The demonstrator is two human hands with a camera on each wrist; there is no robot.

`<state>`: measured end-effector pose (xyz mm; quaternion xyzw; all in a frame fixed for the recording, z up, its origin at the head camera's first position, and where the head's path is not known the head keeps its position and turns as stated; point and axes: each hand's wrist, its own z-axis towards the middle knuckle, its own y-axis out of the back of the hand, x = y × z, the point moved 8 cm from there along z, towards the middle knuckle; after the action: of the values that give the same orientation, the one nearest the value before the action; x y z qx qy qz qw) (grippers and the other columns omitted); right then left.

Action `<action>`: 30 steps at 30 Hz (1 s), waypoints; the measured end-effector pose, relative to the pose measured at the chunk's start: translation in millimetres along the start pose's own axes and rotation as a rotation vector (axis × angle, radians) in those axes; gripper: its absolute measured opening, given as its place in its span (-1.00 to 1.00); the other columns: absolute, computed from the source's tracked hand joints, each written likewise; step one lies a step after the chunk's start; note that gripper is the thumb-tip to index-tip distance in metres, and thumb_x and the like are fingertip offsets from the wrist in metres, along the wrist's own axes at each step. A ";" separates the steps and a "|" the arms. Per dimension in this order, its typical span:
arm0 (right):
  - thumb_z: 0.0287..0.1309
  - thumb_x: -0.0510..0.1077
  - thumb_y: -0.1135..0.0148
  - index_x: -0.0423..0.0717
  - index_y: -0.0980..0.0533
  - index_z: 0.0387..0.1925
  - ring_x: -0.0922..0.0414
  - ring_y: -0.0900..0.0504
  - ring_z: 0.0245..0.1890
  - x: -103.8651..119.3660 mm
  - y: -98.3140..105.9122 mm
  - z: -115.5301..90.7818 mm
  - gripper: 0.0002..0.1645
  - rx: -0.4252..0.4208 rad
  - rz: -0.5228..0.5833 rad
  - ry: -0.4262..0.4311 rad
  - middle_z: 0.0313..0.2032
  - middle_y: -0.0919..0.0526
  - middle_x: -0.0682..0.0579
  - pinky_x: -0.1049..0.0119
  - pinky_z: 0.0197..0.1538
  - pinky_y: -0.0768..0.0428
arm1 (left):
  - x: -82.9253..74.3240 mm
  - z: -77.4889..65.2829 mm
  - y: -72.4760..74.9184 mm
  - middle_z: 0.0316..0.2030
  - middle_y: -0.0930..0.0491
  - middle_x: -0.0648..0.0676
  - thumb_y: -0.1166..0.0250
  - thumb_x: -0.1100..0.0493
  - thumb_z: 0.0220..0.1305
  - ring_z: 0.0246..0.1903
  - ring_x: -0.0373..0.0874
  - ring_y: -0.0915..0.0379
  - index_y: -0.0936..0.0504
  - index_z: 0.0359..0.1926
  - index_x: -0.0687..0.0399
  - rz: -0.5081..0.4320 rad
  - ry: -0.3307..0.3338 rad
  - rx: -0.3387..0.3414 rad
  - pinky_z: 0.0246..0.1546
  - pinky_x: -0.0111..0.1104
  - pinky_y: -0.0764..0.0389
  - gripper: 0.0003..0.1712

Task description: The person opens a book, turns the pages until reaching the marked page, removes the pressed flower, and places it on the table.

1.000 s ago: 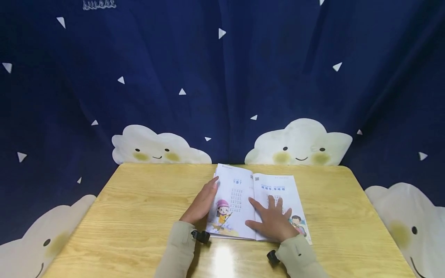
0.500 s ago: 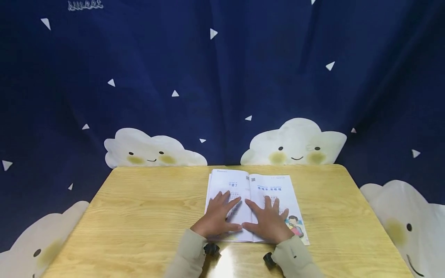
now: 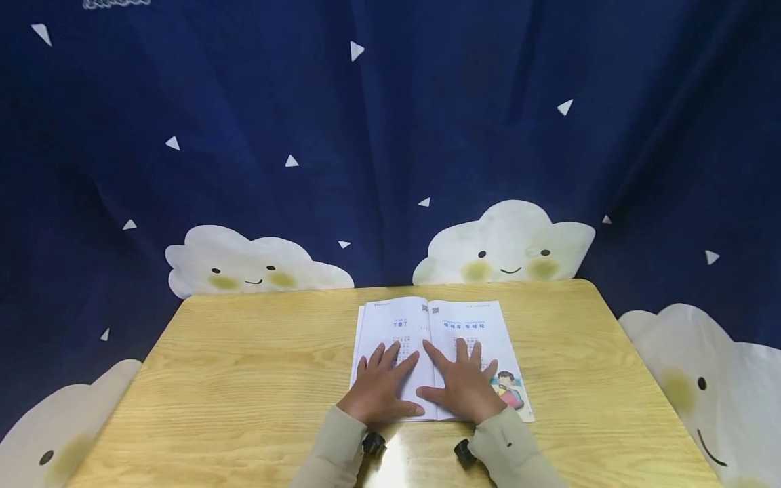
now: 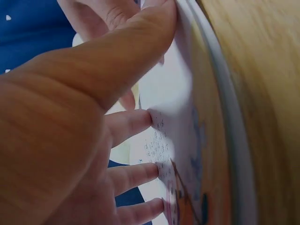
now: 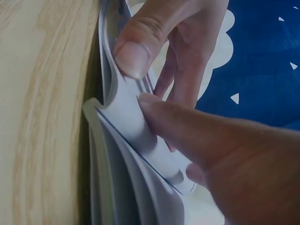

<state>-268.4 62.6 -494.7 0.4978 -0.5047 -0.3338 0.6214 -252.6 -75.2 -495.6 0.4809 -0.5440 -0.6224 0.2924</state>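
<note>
An illustrated book [image 3: 476,315] with Chinese text lies spread on the wooden table. My left hand [image 3: 379,386] rests on its left page, fingers straight and fanned out, covering much of the print and picture there. On the right page, close to the fold, lies my right hand [image 3: 464,383] with its fingers spread and its thumb reaching across toward the left page. The left wrist view shows fingertips [image 4: 145,117] touching the printed page. In the right wrist view both thumbs press near the fold, and the page edges [image 5: 136,178] fan out below.
The light wooden table [image 3: 256,359] extends on both sides of the book. Behind it hangs a dark blue curtain [image 3: 317,102] with white triangles and smiling clouds [image 3: 506,237]. Dark wrist straps [image 3: 373,444] sit at the sleeve cuffs.
My left hand has moved from the book's left edge onto the left page, and that page now lies flatter. My right hand stays on the right page. The head view has shifted slightly.
</note>
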 end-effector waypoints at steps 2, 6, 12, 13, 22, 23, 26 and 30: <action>-0.10 0.49 -0.28 0.32 -0.20 0.43 -0.59 -0.05 0.27 -0.9 0.9 -0.9 0.05 0.000 0.008 -0.004 0.32 -0.15 -0.42 -0.65 0.00 -0.02 | -0.9 -0.2 0.1 0.43 -0.11 0.21 -0.35 -0.47 -0.09 0.38 0.31 0.01 -0.25 0.44 -0.21 0.003 0.005 0.000 0.18 0.32 -0.13 0.08; -0.10 0.47 -0.30 0.25 -0.16 0.46 -0.52 -0.06 0.30 -4.4 4.7 -3.8 0.11 -0.002 0.055 -0.014 0.32 -0.17 -0.38 -0.63 0.03 -0.03 | -1.3 -0.6 -3.7 0.44 -0.09 0.19 -0.34 -0.48 -0.10 0.39 0.29 0.04 -0.25 0.44 -0.22 -0.015 0.019 0.020 0.20 0.31 -0.10 0.09; -0.05 0.44 -0.29 0.20 -0.06 0.50 -0.39 -0.05 0.36 -16.9 14.3 -2.5 0.15 0.008 0.144 -0.068 0.40 -0.07 -0.37 -0.53 0.13 -0.06 | -1.5 0.9 -2.9 0.43 -0.10 0.18 -0.33 -0.49 -0.09 0.39 0.28 0.04 -0.25 0.44 -0.23 0.006 0.021 0.008 0.21 0.30 -0.10 0.09; -0.05 0.43 -0.30 0.18 -0.05 0.50 -0.38 -0.04 0.36 -19.2 16.1 -2.0 0.16 0.009 0.159 -0.076 0.40 -0.04 -0.38 -0.52 0.13 -0.08 | -1.7 1.0 -2.3 0.43 -0.11 0.19 -0.34 -0.48 -0.09 0.39 0.29 0.03 -0.26 0.44 -0.22 0.007 0.018 0.002 0.20 0.30 -0.11 0.08; -0.02 0.44 -0.26 0.01 -0.01 0.50 -0.38 0.02 0.37 -44.0 28.1 -1.9 0.20 -0.009 0.168 -0.122 0.40 -0.01 -0.42 -0.51 0.15 -0.03 | -3.4 1.6 -6.9 0.42 -0.13 0.21 -0.35 -0.48 -0.11 0.37 0.31 0.00 -0.25 0.44 -0.25 0.008 0.001 -0.002 0.19 0.30 -0.13 0.09; -0.01 0.44 -0.26 -0.01 -0.01 0.50 -0.39 0.04 0.38 -46.7 29.0 -1.3 0.21 -0.007 0.173 -0.128 0.41 0.01 -0.42 -0.51 0.17 0.01 | -2.9 1.8 -7.3 0.43 -0.12 0.20 -0.33 -0.49 -0.11 0.38 0.30 0.01 -0.24 0.44 -0.26 0.016 0.003 -0.001 0.20 0.29 -0.13 0.09; -0.01 0.46 -0.24 -0.04 0.01 0.51 -0.43 0.08 0.38 -53.0 32.7 1.1 0.23 -0.008 0.193 -0.141 0.41 0.05 -0.44 -0.53 0.18 0.12 | -1.2 2.4 -5.0 0.42 -0.13 0.19 -0.33 -0.50 -0.11 0.38 0.29 0.00 -0.25 0.43 -0.25 0.023 0.007 -0.013 0.20 0.28 -0.14 0.09; -0.01 0.47 -0.23 -0.05 0.06 0.51 -0.43 0.15 0.39 -61.0 32.6 2.4 0.26 0.018 0.240 -0.176 0.43 0.11 -0.42 -0.51 0.21 0.22 | 2.4 2.7 -4.8 0.43 -0.12 0.16 -0.32 -0.51 -0.12 0.39 0.27 0.02 -0.25 0.43 -0.26 0.018 0.021 -0.002 0.22 0.27 -0.12 0.09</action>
<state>-290.0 127.0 -481.6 0.4082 -0.6160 -0.2948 0.6058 -255.3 -75.1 -501.0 0.4821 -0.5447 -0.6151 0.3041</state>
